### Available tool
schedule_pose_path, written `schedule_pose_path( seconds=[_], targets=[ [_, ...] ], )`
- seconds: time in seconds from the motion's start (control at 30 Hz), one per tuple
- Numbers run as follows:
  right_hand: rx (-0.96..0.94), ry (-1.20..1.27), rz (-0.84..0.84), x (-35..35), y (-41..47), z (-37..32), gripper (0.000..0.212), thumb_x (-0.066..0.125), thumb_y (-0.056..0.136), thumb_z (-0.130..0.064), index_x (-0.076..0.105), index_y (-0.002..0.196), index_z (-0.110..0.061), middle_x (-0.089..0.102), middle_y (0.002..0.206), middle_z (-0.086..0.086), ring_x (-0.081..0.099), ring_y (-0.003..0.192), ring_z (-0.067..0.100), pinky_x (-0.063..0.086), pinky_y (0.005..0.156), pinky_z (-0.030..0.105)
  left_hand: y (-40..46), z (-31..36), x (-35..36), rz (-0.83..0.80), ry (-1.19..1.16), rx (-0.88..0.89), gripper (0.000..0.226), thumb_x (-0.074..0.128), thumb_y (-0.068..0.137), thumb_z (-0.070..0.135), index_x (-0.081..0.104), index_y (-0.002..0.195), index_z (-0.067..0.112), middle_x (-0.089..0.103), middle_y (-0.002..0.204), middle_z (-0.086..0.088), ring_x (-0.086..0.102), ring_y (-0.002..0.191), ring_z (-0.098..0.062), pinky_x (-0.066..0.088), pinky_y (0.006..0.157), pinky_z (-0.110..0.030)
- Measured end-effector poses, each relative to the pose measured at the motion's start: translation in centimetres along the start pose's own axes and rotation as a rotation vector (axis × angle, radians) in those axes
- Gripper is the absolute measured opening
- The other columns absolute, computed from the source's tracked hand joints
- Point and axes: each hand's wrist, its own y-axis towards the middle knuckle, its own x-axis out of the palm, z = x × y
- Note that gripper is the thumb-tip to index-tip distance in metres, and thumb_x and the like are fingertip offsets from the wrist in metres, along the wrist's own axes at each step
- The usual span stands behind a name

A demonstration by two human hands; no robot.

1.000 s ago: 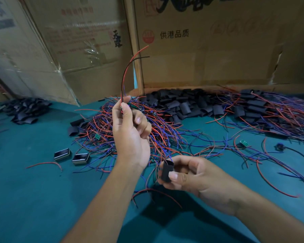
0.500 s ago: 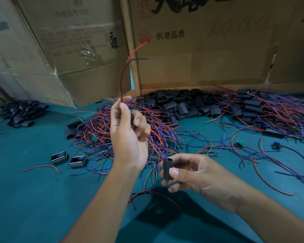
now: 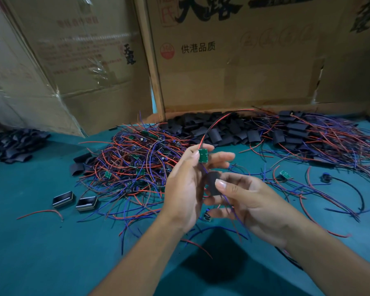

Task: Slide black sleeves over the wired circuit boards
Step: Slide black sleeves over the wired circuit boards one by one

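Note:
My left hand (image 3: 185,184) pinches a small green circuit board (image 3: 203,155) between thumb and fingers, above the green table. Its red and black wires (image 3: 219,121) arc up and to the right. Just below the board, my right hand (image 3: 250,204) pinches a black sleeve (image 3: 213,182) with the thumb on its front; thin blue and red wires run down past the sleeve. A tangle of wired boards (image 3: 137,163) lies to the left of my hands. Loose black sleeves (image 3: 222,131) are heaped behind them.
Cardboard boxes (image 3: 233,60) wall off the back of the green table (image 3: 41,253). Sleeved boards with wires (image 3: 320,137) pile at the right, another dark sleeve heap (image 3: 15,144) at far left. Two small black open housings (image 3: 75,201) sit left of the tangle.
My left hand dropped and turned, so the green board now shows and its wires swing right instead of pointing up. My right hand brought the sleeve up close under the board.

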Motion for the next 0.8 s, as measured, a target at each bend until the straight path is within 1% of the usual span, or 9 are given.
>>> schedule_pose_path(
  seconds=[0.07, 0.23, 0.3, 0.33, 0.37, 0.43, 0.5, 0.67, 0.8],
  targets=[
    [-0.021, -0.014, 0.016, -0.2, 0.0, -0.3, 0.030, 0.067, 0.078, -0.017, 0.058, 0.102, -0.002, 0.064, 0.090, 0.011, 0.067, 0.075, 0.023, 0.059, 0.067, 0.033, 0.0, -0.1, 0.1, -0.050, 0.028, -0.006, 0.019, 0.040, 0.099, 0.032, 0.056, 0.104, 0.024, 0.071, 0.117, -0.012, 0.064, 0.082, -0.019, 0.033, 0.055, -0.030],
    [-0.054, 0.035, 0.009, -0.8, 0.1, -0.6, 0.031, 0.066, 0.078, -0.018, 0.061, 0.101, 0.002, 0.064, 0.087, 0.015, 0.068, 0.072, 0.021, 0.057, 0.066, 0.028, 0.0, -0.6, -0.3, -0.135, 0.019, -0.005, 0.007, 0.046, 0.100, 0.026, 0.049, 0.103, 0.021, 0.064, 0.131, -0.015, 0.066, 0.099, -0.019, 0.051, 0.057, -0.026],
    [-0.025, 0.059, -0.032, -1.0, 0.1, -0.7, 0.035, 0.064, 0.081, -0.019, 0.062, 0.107, 0.005, 0.067, 0.094, 0.016, 0.068, 0.074, 0.020, 0.057, 0.067, 0.028, 0.2, -0.6, -0.6, -0.137, 0.013, 0.011, 0.007, 0.051, 0.097, 0.026, 0.052, 0.102, 0.021, 0.063, 0.133, -0.013, 0.062, 0.111, -0.018, 0.052, 0.062, -0.026],
    [-0.007, 0.075, -0.056, -1.1, 0.0, -0.7, 0.038, 0.062, 0.083, -0.020, 0.062, 0.110, 0.006, 0.067, 0.098, 0.018, 0.068, 0.074, 0.020, 0.057, 0.067, 0.028, 0.3, -0.6, -0.7, -0.129, 0.019, 0.021, 0.009, 0.055, 0.095, 0.027, 0.056, 0.102, 0.021, 0.063, 0.133, -0.010, 0.061, 0.111, -0.017, 0.052, 0.063, -0.026],
    [0.011, 0.098, -0.079, -1.1, 0.0, -0.8, 0.039, 0.060, 0.084, -0.021, 0.063, 0.112, 0.006, 0.067, 0.100, 0.018, 0.067, 0.075, 0.019, 0.057, 0.068, 0.028, 0.3, -0.6, -0.9, -0.115, 0.023, 0.028, 0.012, 0.059, 0.092, 0.028, 0.061, 0.101, 0.021, 0.065, 0.129, -0.008, 0.063, 0.103, -0.018, 0.051, 0.062, -0.025],
    [0.040, 0.137, -0.107, -1.2, -0.2, -0.9, 0.034, 0.057, 0.086, -0.022, 0.066, 0.108, 0.003, 0.067, 0.096, 0.017, 0.068, 0.075, 0.018, 0.058, 0.070, 0.027, 0.4, -0.6, -1.0, -0.095, 0.013, 0.030, 0.015, 0.063, 0.089, 0.026, 0.067, 0.101, 0.019, 0.066, 0.109, -0.005, 0.059, 0.071, -0.014, 0.047, 0.053, -0.021],
    [0.045, 0.137, -0.123, -1.3, -0.2, -1.0, 0.032, 0.056, 0.090, -0.021, 0.066, 0.110, 0.002, 0.068, 0.093, 0.015, 0.068, 0.076, 0.017, 0.058, 0.072, 0.026, 0.5, -0.5, -1.1, -0.085, -0.002, 0.022, 0.014, 0.064, 0.088, 0.022, 0.069, 0.099, 0.018, 0.063, 0.092, -0.002, 0.052, 0.056, -0.010, 0.047, 0.050, -0.019],
    [-0.006, 0.030, -0.133, -1.5, -0.1, -1.0, 0.037, 0.063, 0.085, -0.024, 0.065, 0.110, 0.003, 0.067, 0.092, 0.015, 0.065, 0.076, 0.021, 0.056, 0.072, 0.028, 0.7, -0.1, -1.6, -0.080, 0.051, 0.019, 0.005, 0.070, 0.083, 0.014, 0.068, 0.088, 0.017, 0.059, 0.084, -0.006, 0.051, 0.059, -0.012, 0.046, 0.052, -0.023],
    [-0.102, -0.112, -0.004, -1.3, 0.1, -0.7, 0.019, 0.067, 0.080, -0.015, 0.071, 0.095, -0.002, 0.068, 0.086, 0.016, 0.063, 0.072, 0.025, 0.054, 0.068, 0.029, 1.0, -0.3, -2.0, 0.031, 0.167, -0.004, 0.017, 0.081, 0.074, 0.023, 0.064, 0.075, 0.022, 0.055, 0.073, -0.006, 0.048, 0.060, -0.016, 0.040, 0.058, -0.029]
  ],
)
